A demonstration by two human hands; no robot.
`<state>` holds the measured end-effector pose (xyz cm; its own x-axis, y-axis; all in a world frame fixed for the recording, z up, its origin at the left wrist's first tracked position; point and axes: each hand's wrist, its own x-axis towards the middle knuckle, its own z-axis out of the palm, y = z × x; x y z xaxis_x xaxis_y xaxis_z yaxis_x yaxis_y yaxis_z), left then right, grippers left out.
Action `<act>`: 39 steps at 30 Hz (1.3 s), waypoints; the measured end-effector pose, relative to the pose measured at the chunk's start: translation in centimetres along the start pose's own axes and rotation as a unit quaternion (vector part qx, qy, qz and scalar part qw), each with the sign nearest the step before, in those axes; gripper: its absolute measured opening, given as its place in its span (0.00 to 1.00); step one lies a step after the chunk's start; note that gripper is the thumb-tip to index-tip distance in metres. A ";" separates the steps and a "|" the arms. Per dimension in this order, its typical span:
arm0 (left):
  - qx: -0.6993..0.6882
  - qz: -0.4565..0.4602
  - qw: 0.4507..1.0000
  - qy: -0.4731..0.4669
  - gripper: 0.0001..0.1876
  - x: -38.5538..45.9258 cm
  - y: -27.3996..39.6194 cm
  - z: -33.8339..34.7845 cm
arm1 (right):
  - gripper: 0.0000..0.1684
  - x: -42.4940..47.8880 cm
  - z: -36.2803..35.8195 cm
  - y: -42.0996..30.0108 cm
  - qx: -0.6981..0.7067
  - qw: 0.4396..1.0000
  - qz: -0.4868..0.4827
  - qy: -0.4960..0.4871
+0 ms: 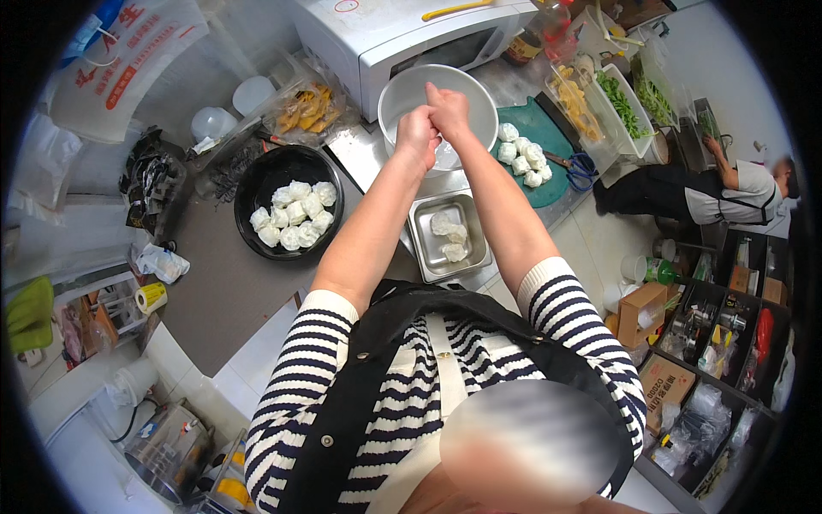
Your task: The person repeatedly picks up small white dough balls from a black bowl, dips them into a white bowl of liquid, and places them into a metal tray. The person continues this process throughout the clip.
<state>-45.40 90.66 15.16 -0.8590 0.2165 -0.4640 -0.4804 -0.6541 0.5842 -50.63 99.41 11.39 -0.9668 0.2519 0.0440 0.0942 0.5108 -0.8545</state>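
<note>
Both my hands meet over a large white round bowl [389, 109]. My left hand [417, 136] has its fingers curled; my right hand [447, 110] touches it from the right. Whether anything lies between them cannot be seen. Something clear and shiny shows low inside the bowl. Below it, a steel tray [417, 257] holds several translucent whitish pieces [453, 234]. A black bowl [244, 193] on the left contains many white wrapped bundles [295, 212]. More white bundles [521, 154] sit on a green cutting board [546, 193], beside blue-handled scissors [578, 170].
A white microwave oven [366, 64] stands behind the bowl. Containers of greens [620, 96] and yellow food [571, 96] line the right back. At far right, a person [725, 186] in a dark apron works apart. Black compartments [706, 308] hold packaging.
</note>
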 end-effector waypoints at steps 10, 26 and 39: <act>0.001 -0.010 0.999 0.034 0.10 1.0 -0.1 -0.9 | 0.25 -0.1 1.0 0.4 -0.021 0.999 -0.028 -0.001; -0.011 -0.004 0.999 0.046 0.09 0.8 -0.4 -1.0 | 0.26 -0.2 1.4 1.0 -0.051 0.998 -0.043 -0.016; 0.026 -0.003 0.999 0.026 0.09 0.5 -0.5 -0.9 | 0.26 -0.6 0.8 0.8 -0.088 0.993 -0.078 -0.013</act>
<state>-45.47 90.49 14.04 -0.8463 0.1809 -0.5011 -0.4950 -0.6145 0.6143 -50.22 99.00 10.27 -0.9784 0.1386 0.1536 -0.0194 0.6778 -0.7350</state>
